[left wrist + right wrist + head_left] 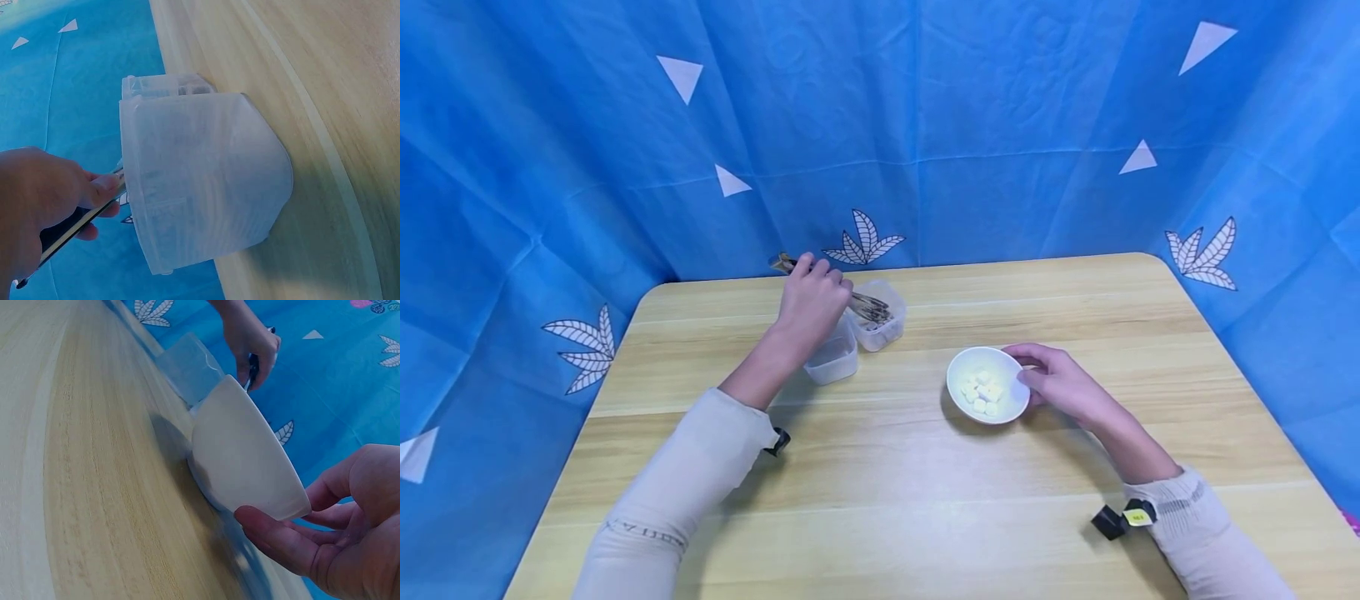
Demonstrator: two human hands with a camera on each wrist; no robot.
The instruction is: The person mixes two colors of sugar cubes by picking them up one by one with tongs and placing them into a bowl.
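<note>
- My left hand (814, 300) is up at the far left, and it is holding the tongs (867, 302) with its fingers wrapped around them.
- The tongs lean down to the right, and their tips are in the far box (889, 335).
- The far box is see-through, and the little bits in it are too small for me to tell.
- The near box (833, 369) is see-through too. It is just beside the far box, on its near left side, partly under my left hand.
- My right hand (1056, 383) is pinching the right edge of the white bowl (988, 358).
- The bowl is right of the boxes and a bit nearer to me. I can't tell if its bottom touches the surface (887, 508).
- White chunks (982, 392) sit in a bunch inside the bowl.
- The surface is light wood with stripes.
- Past the far edge hangs a blue cloth (985, 100) with white triangles (683, 77) and leaves (866, 237) on it.
</note>
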